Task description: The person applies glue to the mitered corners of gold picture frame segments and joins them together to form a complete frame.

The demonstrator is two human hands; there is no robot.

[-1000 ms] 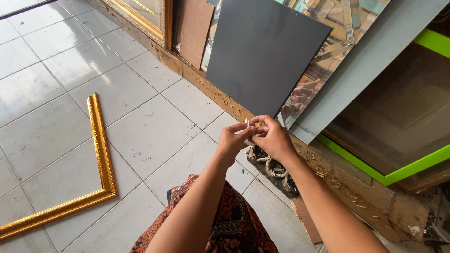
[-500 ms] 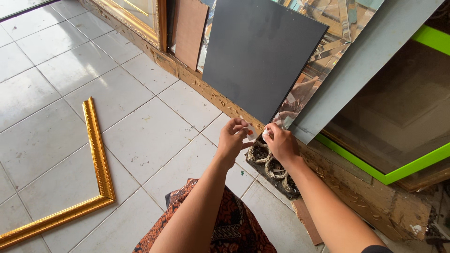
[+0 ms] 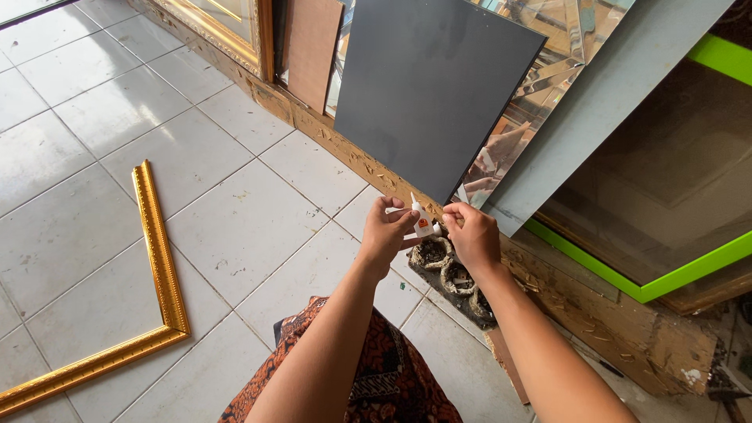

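My left hand (image 3: 386, 233) grips a small white glue bottle (image 3: 421, 218) with a pointed nozzle and a red label, held upright in front of me. My right hand (image 3: 472, 235) is just right of the bottle, its fingertips pinched on something tiny, perhaps the cap; I cannot make it out. Both hands hover above the tiled floor, near a dark tray (image 3: 452, 274) with several crusted round cups. A gold picture frame corner (image 3: 157, 263) lies on the floor at the left.
A dark grey board (image 3: 431, 86) leans against a carved wooden frame edge (image 3: 345, 153). Mirror pieces, a grey panel (image 3: 603, 102) and a green-edged glass pane (image 3: 674, 204) lean behind it. My patterned skirt (image 3: 376, 376) fills the bottom of the view.
My hands have come apart: they were pressed together on the bottle, and now the right hand sits a little to the right while the left keeps the bottle.
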